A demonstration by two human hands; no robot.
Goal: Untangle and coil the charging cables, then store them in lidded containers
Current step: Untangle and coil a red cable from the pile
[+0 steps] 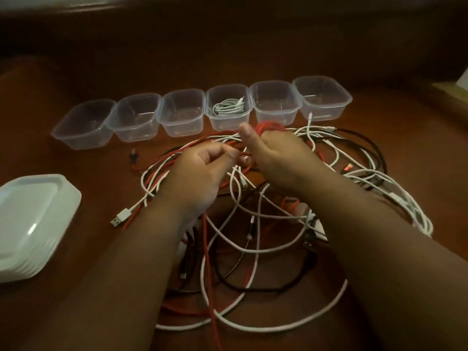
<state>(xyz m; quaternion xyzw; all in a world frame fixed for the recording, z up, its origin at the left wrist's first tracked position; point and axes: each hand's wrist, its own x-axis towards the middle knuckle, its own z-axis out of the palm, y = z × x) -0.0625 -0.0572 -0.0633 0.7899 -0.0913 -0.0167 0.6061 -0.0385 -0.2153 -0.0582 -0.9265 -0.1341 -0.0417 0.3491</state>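
Centrally, both hands work above a tangle of cables on a brown table (253,59).

Right hand (276,158): clenched around a red coil (269,126), thumb raised; the wound loops show above the fingers.

Left hand (202,168): finger and thumb pinch a red strand (243,155) just beside the right hand; whether this strand belongs to the coil cannot be told.

Cable tangle (253,236): white, red and black leads overlapping loosely beneath and around both forearms; a white USB plug (121,217) lies at its left edge, a small black-and-red plug (133,158) farther back.

Containers (202,110): six clear tubs in a row beyond the tangle, sides touching, all without lids.

Fourth tub from the left (229,122): holds one coiled white cable (229,107).

Rightmost tub (323,97): a white cable end from the tangle lies against its front wall.

Lid stack (33,224): translucent white lids piled at the left edge of the table, well apart from the tubs.
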